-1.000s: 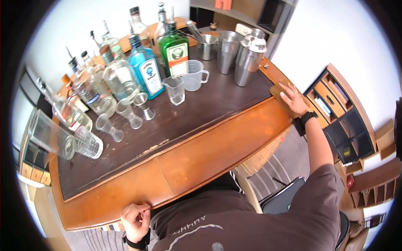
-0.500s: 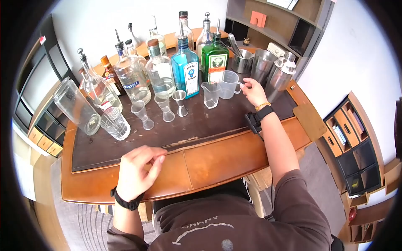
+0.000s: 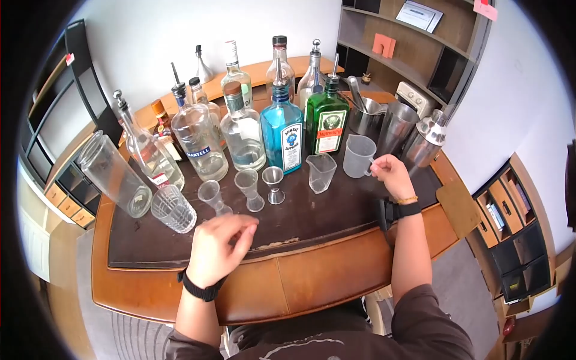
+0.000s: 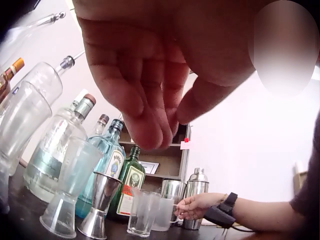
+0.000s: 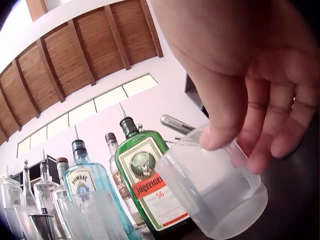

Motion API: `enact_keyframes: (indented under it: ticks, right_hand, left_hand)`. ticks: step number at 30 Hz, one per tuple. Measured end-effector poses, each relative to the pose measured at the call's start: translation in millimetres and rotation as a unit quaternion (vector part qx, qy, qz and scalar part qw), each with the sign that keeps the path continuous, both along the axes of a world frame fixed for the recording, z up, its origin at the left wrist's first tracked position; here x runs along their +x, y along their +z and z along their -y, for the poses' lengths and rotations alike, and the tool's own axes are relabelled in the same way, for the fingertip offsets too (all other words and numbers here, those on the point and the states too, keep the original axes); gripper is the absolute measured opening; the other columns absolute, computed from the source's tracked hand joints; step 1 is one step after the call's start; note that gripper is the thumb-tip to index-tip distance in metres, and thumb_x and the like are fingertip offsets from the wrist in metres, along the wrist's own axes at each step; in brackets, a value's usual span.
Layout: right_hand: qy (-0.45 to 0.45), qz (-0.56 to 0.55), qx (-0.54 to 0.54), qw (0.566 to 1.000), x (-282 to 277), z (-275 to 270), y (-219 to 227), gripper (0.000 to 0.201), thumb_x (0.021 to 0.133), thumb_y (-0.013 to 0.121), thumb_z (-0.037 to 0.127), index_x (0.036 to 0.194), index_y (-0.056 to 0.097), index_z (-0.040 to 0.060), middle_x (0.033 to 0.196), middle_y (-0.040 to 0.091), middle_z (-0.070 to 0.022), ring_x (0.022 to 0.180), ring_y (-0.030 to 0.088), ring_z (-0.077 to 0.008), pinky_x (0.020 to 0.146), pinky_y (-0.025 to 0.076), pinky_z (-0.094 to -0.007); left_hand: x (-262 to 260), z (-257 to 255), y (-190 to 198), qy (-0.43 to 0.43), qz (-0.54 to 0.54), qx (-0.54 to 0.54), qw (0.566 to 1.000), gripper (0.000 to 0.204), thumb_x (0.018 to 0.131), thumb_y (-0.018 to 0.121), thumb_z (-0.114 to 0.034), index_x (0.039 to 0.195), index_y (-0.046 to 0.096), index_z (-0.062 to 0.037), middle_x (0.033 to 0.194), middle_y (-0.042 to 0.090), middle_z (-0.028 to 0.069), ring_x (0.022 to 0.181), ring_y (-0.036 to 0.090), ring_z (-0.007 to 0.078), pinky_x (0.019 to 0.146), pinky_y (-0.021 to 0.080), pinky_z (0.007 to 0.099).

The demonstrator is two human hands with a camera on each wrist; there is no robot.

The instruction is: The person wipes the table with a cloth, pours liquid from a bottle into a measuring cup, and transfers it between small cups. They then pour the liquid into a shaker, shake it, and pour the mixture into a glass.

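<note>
My right hand (image 3: 393, 175) pinches the handle of a clear plastic measuring cup (image 3: 358, 157); in the right wrist view thumb and fingers (image 5: 235, 145) meet at the cup's rim side, and the cup (image 5: 215, 190) looks empty. Beside it stands a small clear pitcher (image 3: 321, 174). My left hand (image 3: 219, 249) hangs over the table's front part, fingers loosely bent and holding nothing, near a clear jigger (image 3: 213, 195). Another clear jigger (image 3: 249, 191) and a steel jigger (image 3: 273, 185) stand to its right. The left wrist view shows the left hand (image 4: 150, 85) above the steel jigger (image 4: 101, 205).
Several bottles stand behind, among them a blue one (image 3: 282, 132) and a green one (image 3: 327, 120). At the left are a tall glass (image 3: 117, 174) and a cut glass tumbler (image 3: 174, 209). Steel tins (image 3: 397, 129) and a shaker (image 3: 425, 144) stand at the right.
My right hand has moved from the table's right edge to the measuring cup and taken its handle. My left hand has risen from the front edge to over the table. The head view has shifted.
</note>
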State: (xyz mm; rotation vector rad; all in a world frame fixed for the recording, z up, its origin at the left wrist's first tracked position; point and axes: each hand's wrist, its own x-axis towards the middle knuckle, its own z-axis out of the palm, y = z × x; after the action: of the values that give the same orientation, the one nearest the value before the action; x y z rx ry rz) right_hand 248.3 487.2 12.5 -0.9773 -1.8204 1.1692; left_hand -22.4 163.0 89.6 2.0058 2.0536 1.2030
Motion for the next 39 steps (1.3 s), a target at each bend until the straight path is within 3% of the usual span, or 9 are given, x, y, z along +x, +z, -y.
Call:
enact_keyframes:
  ticks: [8, 17, 19, 21, 25, 32, 36, 38, 39]
  right_hand:
    - [0.058, 0.064, -0.038, 0.996, 14.3, 21.7, 30.4, 0.011, 0.088, 0.068, 0.008, 0.090, 0.060, 0.0021, 0.084, 0.065, -0.0027, 0.076, 0.060, -0.0092, 0.067, 0.047, -0.0219]
    - [-0.123, 0.047, 0.163, 0.978, 2.6, 27.6, 35.8, 0.025, 0.090, 0.070, 0.017, 0.073, 0.057, 0.0045, 0.063, 0.055, 0.0040, 0.057, 0.045, -0.0020, 0.051, 0.036, -0.0210]
    - [-0.065, 0.015, 0.176, 0.982, -13.8, 41.5, 45.1, 0.024, 0.093, 0.066, 0.020, 0.075, 0.054, 0.0091, 0.063, 0.056, 0.0057, 0.055, 0.046, -0.0016, 0.050, 0.033, -0.0182]
    - [0.037, -0.064, 0.031, 0.997, -45.0, 78.7, 76.1, 0.020, 0.093, 0.065, 0.017, 0.078, 0.057, 0.0058, 0.065, 0.056, 0.0049, 0.058, 0.049, -0.0023, 0.052, 0.038, -0.0198]
    - [0.258, -0.051, 0.126, 0.957, -95.0, 102.8, 88.7, 0.011, 0.098, 0.053, 0.006, 0.101, 0.063, 0.0022, 0.089, 0.064, -0.0023, 0.076, 0.059, -0.0079, 0.066, 0.049, -0.0221]
    - [0.333, -0.006, 0.076, 0.940, -190.2, 128.2, 119.3, 0.021, 0.098, 0.047, 0.002, 0.114, 0.060, 0.0022, 0.088, 0.063, -0.0039, 0.071, 0.057, -0.0076, 0.062, 0.049, -0.0221]
    - [0.348, -0.039, 0.139, 0.926, -263.5, 120.9, 112.2, 0.036, 0.093, 0.063, 0.013, 0.123, 0.052, -0.0041, 0.106, 0.065, -0.0135, 0.092, 0.064, -0.0179, 0.079, 0.053, -0.0283]
    - [0.310, -0.061, 0.091, 0.945, -294.6, 131.8, 116.0, 0.076, 0.080, 0.079, 0.027, 0.132, 0.040, -0.0118, 0.124, 0.056, -0.0256, 0.116, 0.056, -0.0301, 0.095, 0.048, -0.0359]
    - [0.310, -0.061, 0.093, 0.944, -309.9, 133.3, 118.1, 0.076, 0.080, 0.079, 0.027, 0.132, 0.040, -0.0118, 0.124, 0.056, -0.0256, 0.116, 0.056, -0.0301, 0.095, 0.048, -0.0359]
  left_hand:
    - [-4.3, -4.3, -15.0, 0.014, -0.028, 0.033, 0.999, 0.004, 0.082, 0.068, -0.006, 0.086, 0.069, -0.0065, 0.068, 0.063, 0.0046, 0.055, 0.060, 0.0204, 0.053, 0.048, 0.0331]
    - [-2.3, -4.2, -19.8, -0.001, -0.044, 0.034, 0.998, 0.002, 0.084, 0.066, -0.010, 0.086, 0.067, -0.0091, 0.069, 0.062, 0.0054, 0.061, 0.063, 0.0249, 0.053, 0.049, 0.0360]
    - [-2.6, -3.5, -21.8, -0.016, -0.034, 0.033, 0.999, 0.003, 0.085, 0.066, -0.011, 0.087, 0.067, -0.0089, 0.071, 0.063, 0.0058, 0.062, 0.064, 0.0257, 0.054, 0.050, 0.0365]
    - [-3.9, -4.6, -24.8, -0.020, -0.016, 0.032, 0.999, 0.005, 0.085, 0.067, -0.009, 0.088, 0.069, -0.0053, 0.076, 0.066, 0.0082, 0.061, 0.063, 0.0250, 0.055, 0.050, 0.0349]
    - [-8.7, -9.1, -37.5, -0.034, 0.000, 0.016, 0.999, 0.008, 0.088, 0.065, -0.013, 0.088, 0.068, -0.0063, 0.075, 0.066, 0.0091, 0.063, 0.064, 0.0276, 0.056, 0.051, 0.0364]
    - [-10.8, -12.0, -44.1, -0.050, 0.008, 0.036, 0.998, 0.010, 0.089, 0.063, -0.016, 0.088, 0.066, -0.0075, 0.072, 0.064, 0.0083, 0.065, 0.064, 0.0269, 0.057, 0.051, 0.0376]
    - [-7.8, -10.8, -43.5, -0.054, -0.001, 0.044, 0.998, 0.009, 0.088, 0.063, -0.016, 0.087, 0.066, -0.0076, 0.071, 0.063, 0.0086, 0.067, 0.065, 0.0273, 0.058, 0.052, 0.0386]
    - [-7.7, -10.7, -44.6, -0.050, -0.005, 0.051, 0.997, 0.009, 0.088, 0.063, -0.016, 0.087, 0.066, -0.0076, 0.071, 0.063, 0.0088, 0.067, 0.065, 0.0277, 0.059, 0.052, 0.0391]
    - [-7.5, -10.7, -45.6, -0.048, -0.006, 0.056, 0.997, 0.009, 0.088, 0.063, -0.016, 0.087, 0.066, -0.0076, 0.071, 0.064, 0.0089, 0.067, 0.065, 0.0281, 0.059, 0.052, 0.0395]
